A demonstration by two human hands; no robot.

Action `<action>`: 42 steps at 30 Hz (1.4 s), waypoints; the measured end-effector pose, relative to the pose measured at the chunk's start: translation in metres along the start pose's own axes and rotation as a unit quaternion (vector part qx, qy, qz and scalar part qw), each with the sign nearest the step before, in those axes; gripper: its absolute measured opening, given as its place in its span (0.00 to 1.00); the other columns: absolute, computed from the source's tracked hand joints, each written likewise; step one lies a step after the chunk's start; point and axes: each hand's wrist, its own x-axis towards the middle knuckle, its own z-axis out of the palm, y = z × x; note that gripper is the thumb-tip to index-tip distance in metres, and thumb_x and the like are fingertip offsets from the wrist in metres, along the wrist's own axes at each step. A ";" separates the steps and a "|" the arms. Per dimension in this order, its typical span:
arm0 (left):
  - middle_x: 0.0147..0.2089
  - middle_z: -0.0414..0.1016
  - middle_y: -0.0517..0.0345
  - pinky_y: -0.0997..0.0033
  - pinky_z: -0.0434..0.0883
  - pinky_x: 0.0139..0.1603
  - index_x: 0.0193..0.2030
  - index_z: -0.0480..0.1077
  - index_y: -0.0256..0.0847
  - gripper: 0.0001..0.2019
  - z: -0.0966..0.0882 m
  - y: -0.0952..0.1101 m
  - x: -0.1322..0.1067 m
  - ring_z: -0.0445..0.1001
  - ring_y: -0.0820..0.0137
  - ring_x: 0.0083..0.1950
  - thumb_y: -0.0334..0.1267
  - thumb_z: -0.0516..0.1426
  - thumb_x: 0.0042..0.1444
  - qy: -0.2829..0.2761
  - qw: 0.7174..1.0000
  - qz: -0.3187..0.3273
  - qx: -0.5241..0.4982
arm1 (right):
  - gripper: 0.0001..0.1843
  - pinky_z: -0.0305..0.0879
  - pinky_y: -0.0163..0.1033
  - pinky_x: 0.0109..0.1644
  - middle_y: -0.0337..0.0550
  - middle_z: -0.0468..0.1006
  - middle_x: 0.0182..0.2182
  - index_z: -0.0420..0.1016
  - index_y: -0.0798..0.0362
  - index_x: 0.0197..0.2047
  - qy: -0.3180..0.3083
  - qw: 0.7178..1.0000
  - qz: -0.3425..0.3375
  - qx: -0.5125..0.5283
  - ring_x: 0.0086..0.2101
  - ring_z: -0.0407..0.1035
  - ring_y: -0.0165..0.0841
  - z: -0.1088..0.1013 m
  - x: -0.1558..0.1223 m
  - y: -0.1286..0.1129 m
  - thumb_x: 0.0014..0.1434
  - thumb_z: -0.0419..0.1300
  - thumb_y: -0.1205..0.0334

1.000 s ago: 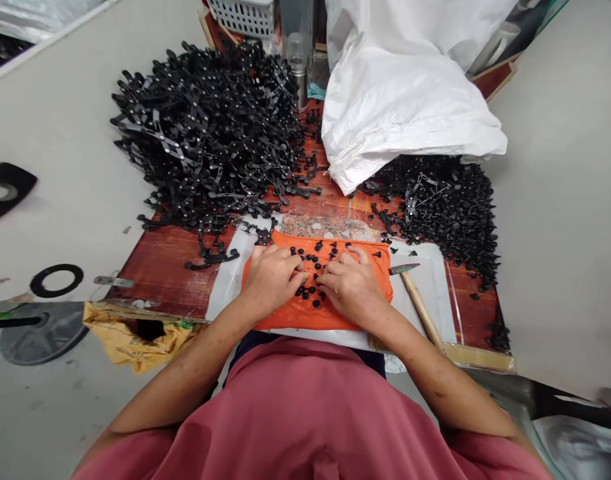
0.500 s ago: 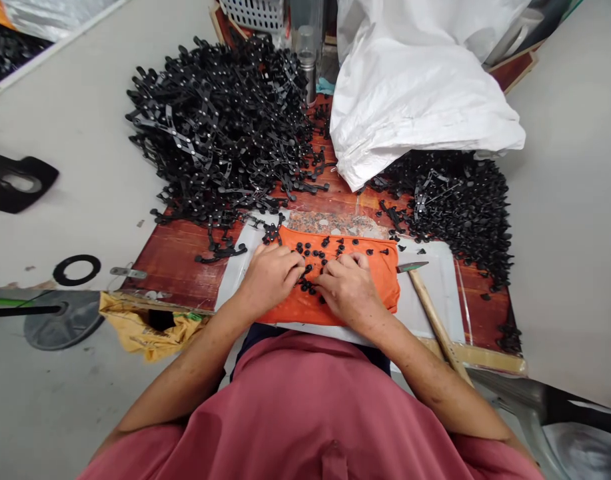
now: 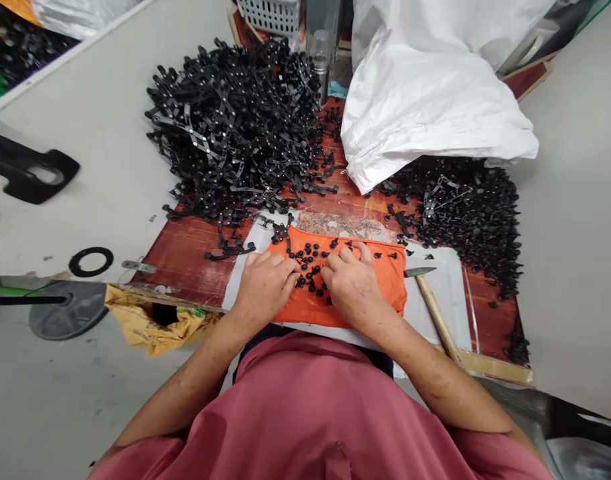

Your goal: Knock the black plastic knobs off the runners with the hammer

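Small black plastic pegs with round heads [image 3: 320,293] are scattered over an orange cloth [image 3: 305,312] in front of me. My left hand [image 3: 266,283] rests at the cloth's left side, thumb and fingers curled together beside the pegs. On the right, my right hand [image 3: 352,280] lies over the cloth with bent fingers pointing in among the pegs. Both hands are closed, and their fingers hide whatever is between them. A hammer [image 3: 434,312] with a wooden handle lies to the right of the cloth, its head near the cloth's edge.
A tall heap of black jointed plastic pieces [image 3: 235,127] stands at the back left. A white sack [image 3: 435,100] leans over a pile of black pegs [image 3: 480,213] at the back right. A clear bottle [image 3: 320,67] and a grey basket [image 3: 272,17] stand behind. Grey panels flank the red wooden tabletop [image 3: 180,257].
The camera view has swung slightly, so the scene sits further right. My hands stay over the cloth with small finger movements, and the pegs between them are arranged differently.
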 end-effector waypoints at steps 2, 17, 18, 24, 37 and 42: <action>0.37 0.79 0.54 0.57 0.60 0.46 0.42 0.78 0.44 0.07 -0.001 -0.001 -0.001 0.74 0.59 0.43 0.37 0.57 0.67 0.002 1.000 -0.011 0.003 | 0.14 0.44 0.55 0.62 0.43 0.77 0.34 0.81 0.50 0.37 0.015 1.000 -0.010 -0.002 0.41 0.61 0.41 0.001 0.004 0.000 0.70 0.55 0.68; 0.34 0.79 0.58 0.60 0.60 0.47 0.36 0.76 0.44 0.06 0.019 -0.005 -0.022 0.75 0.65 0.39 0.36 0.58 0.65 -0.017 0.994 -0.030 -0.101 | 0.15 0.45 0.50 0.57 0.43 0.76 0.34 0.84 0.48 0.38 0.043 0.997 -0.029 0.056 0.40 0.59 0.39 0.014 -0.007 0.004 0.71 0.56 0.66; 0.34 0.79 0.58 0.60 0.60 0.47 0.37 0.76 0.44 0.06 0.020 -0.005 -0.023 0.75 0.65 0.38 0.36 0.58 0.65 -0.012 0.993 -0.036 -0.110 | 0.15 0.45 0.49 0.58 0.42 0.76 0.34 0.84 0.46 0.40 0.047 0.996 -0.037 0.064 0.40 0.59 0.38 0.014 -0.007 0.004 0.72 0.55 0.66; 0.34 0.79 0.58 0.59 0.61 0.47 0.37 0.75 0.43 0.07 0.023 -0.001 -0.024 0.75 0.64 0.39 0.40 0.59 0.65 0.009 0.995 -0.022 -0.098 | 0.16 0.43 0.50 0.61 0.42 0.76 0.35 0.81 0.48 0.33 0.045 0.995 -0.076 0.046 0.41 0.59 0.38 0.016 0.000 0.000 0.71 0.56 0.66; 0.30 0.79 0.60 0.62 0.61 0.44 0.33 0.73 0.42 0.10 0.014 -0.006 -0.028 0.75 0.68 0.33 0.39 0.57 0.66 -0.004 0.988 -0.080 -0.130 | 0.14 0.48 0.49 0.53 0.43 0.76 0.35 0.85 0.47 0.38 0.045 0.993 -0.029 0.109 0.41 0.60 0.39 0.012 0.013 -0.005 0.71 0.57 0.60; 0.30 0.78 0.61 0.63 0.63 0.45 0.40 0.75 0.43 0.06 0.012 -0.016 -0.028 0.75 0.68 0.32 0.41 0.59 0.65 0.033 0.988 -0.093 -0.116 | 0.15 0.46 0.50 0.46 0.47 0.78 0.36 0.84 0.51 0.33 -0.004 0.997 -0.020 0.078 0.41 0.61 0.41 0.017 0.035 -0.018 0.69 0.60 0.58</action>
